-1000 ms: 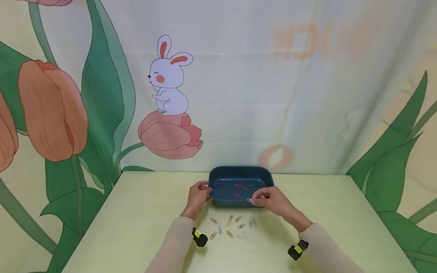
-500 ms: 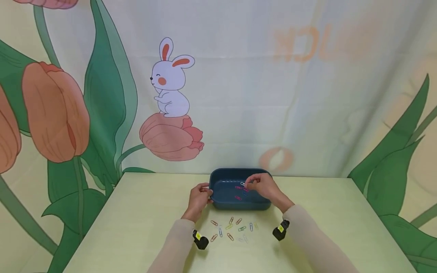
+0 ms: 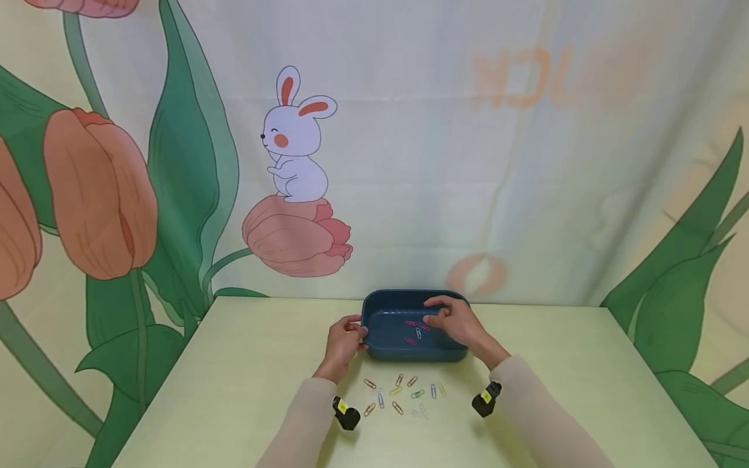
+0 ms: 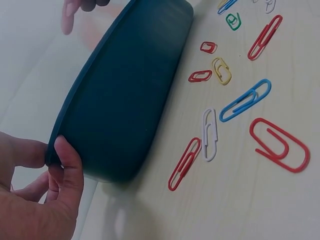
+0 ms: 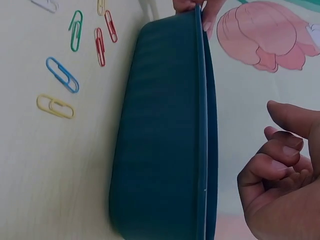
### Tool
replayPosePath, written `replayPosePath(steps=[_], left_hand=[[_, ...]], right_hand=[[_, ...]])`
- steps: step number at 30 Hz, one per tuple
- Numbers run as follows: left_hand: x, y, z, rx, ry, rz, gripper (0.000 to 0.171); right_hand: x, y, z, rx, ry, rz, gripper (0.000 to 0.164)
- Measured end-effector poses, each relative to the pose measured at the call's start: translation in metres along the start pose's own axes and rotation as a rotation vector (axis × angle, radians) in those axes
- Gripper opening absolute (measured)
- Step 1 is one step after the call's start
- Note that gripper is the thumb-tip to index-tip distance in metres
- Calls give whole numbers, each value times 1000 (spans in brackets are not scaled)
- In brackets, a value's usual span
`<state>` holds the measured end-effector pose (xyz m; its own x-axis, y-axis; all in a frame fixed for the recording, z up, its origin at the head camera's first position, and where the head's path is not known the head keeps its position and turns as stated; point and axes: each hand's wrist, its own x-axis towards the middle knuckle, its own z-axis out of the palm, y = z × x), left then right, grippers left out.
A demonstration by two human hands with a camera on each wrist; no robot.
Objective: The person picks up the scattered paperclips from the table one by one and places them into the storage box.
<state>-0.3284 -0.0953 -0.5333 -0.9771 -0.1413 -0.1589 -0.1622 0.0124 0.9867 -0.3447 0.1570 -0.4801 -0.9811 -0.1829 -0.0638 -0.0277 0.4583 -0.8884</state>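
Observation:
A dark blue plastic tub (image 3: 417, 355) stands on the table. My left hand (image 3: 342, 344) pinches its left rim, thumb outside, as the left wrist view also shows. Over the tub's right side hovers my right hand (image 3: 462, 326), thumb and index finger apart, other fingers bent, holding nothing. Inside the tub lie a white paperclip (image 3: 418, 333) and several pink ones, among them a pink paperclip (image 3: 411, 340); part of the inside is hidden by the right hand. In front of the tub several coloured paperclips are scattered, such as a blue paperclip (image 4: 245, 100) and a yellow paperclip (image 5: 55, 106).
The pale table (image 3: 246, 377) ends at the back against a printed curtain (image 3: 409, 162) with tulips and a rabbit. The tub stands close to that back edge. Small black cameras are strapped on both wrists.
My right hand has carried the white paperclip over the tub and let it go; the clip now lies inside. The left hand keeps its grip on the rim.

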Motion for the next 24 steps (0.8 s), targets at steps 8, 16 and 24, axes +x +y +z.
replayPosePath(steps=[8, 16, 24], left_hand=[[1, 2, 1, 13, -14, -5, 36], [3, 5, 2, 14, -21, 14, 36], [1, 2, 0, 10, -18, 4, 36]], right_hand=[[-18, -7, -2, -26, -39, -46, 41], [-42, 0, -4, -11, -76, -83, 33], [-72, 18, 7, 43, -181, -97, 32]])
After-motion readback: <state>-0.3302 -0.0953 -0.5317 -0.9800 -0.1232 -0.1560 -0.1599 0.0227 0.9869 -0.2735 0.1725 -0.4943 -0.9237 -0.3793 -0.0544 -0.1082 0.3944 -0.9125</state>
